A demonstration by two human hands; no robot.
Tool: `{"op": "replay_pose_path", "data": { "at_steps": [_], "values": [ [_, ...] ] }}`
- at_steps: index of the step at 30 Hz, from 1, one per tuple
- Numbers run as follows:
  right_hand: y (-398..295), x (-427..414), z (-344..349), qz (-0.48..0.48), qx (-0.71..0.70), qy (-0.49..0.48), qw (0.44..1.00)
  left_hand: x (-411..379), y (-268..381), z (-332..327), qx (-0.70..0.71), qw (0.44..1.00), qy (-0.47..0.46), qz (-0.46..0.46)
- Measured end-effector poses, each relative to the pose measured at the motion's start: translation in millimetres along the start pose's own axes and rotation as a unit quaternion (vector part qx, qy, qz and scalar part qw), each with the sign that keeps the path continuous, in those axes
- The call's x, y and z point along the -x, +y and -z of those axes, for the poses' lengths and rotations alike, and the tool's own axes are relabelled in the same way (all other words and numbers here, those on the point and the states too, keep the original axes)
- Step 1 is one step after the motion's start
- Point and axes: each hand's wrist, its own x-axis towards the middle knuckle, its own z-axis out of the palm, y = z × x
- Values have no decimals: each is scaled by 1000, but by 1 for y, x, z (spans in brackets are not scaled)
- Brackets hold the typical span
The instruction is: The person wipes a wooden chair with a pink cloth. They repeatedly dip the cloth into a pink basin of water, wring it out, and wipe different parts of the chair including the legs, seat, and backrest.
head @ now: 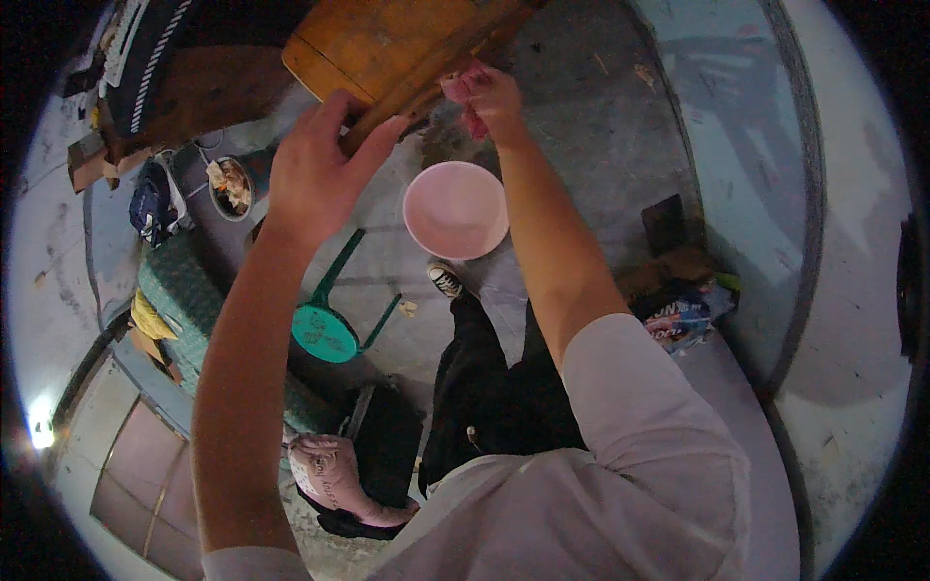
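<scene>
At the top of the head view a piece of brown wooden furniture [363, 45] with a flat panel and a long wooden bar [429, 76] is tilted up. My left hand [320, 163] grips the near end of the bar, thumb on one side and fingers on the other. A bunched pink cloth [468, 91] is held in my right hand [501, 102], close against the bar farther along; whether it touches is hard to tell. Below my hands a pink plastic basin [456, 210] sits on the concrete floor, partly behind my right forearm.
A green plastic stool [325, 332] stands left of my legs. Farther left are a bin with rubbish [231, 187] and a green patterned padded seat [178, 290]. Pink clothing [327, 476] lies near my left side. A printed plastic bag [679, 319] rests by the right wall.
</scene>
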Motion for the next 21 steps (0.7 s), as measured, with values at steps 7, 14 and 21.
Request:
{"op": "replay_pose_path", "data": {
  "at_steps": [7,14,21],
  "values": [
    [-79,38,-14,-39,128,9,991,4,-3,1,-12,999,-22,34],
    [-144,96,-40,158,330,26,930,2,-7,-1,-48,999,-8,4],
    [-24,-4,15,216,239,-26,946,-2,3,1,-12,1000,-12,-2]
  ]
}}
